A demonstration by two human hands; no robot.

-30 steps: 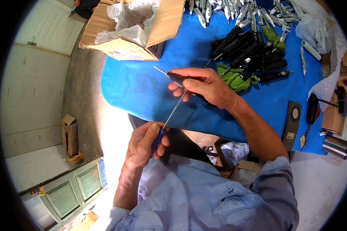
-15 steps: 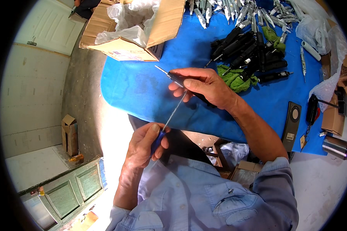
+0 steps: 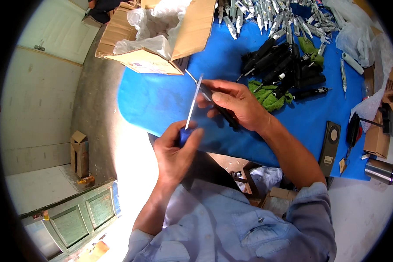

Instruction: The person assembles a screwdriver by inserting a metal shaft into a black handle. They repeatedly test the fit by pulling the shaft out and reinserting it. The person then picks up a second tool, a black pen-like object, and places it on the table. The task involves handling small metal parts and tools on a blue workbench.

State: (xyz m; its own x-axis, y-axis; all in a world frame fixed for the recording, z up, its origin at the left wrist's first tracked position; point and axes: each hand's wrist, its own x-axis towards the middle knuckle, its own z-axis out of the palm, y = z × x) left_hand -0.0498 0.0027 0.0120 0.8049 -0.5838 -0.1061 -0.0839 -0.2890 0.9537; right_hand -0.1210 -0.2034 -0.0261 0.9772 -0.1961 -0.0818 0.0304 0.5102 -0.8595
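My left hand (image 3: 172, 153) is closed round the blue handle of a screwdriver (image 3: 185, 136). Its thin metal shaft points away from me and passes in front of the far end of a slim black pen-shaped tool (image 3: 224, 115); whether the two touch, I cannot tell. That tool is gripped between the thumb and fingers of my right hand (image 3: 238, 101), tilted, with its thin metal rod toward the far left. To the right of this hand lies a pile of similar black tools (image 3: 273, 59), partly over a green cloth (image 3: 268, 97).
On the blue-covered table (image 3: 146, 98) stands an open cardboard box (image 3: 155, 65) lined with clear plastic. Many grey-white pen-shaped pieces (image 3: 266, 13) lie at the far edge. A phone (image 3: 330, 146), keys (image 3: 353, 129) and a steel cup (image 3: 381, 170) are at the right.
The left hand has risen and moved right, swinging the screwdriver more upright, its shaft tip now farther away, beyond the black tool's middle. The right hand has shifted slightly right with the tool.
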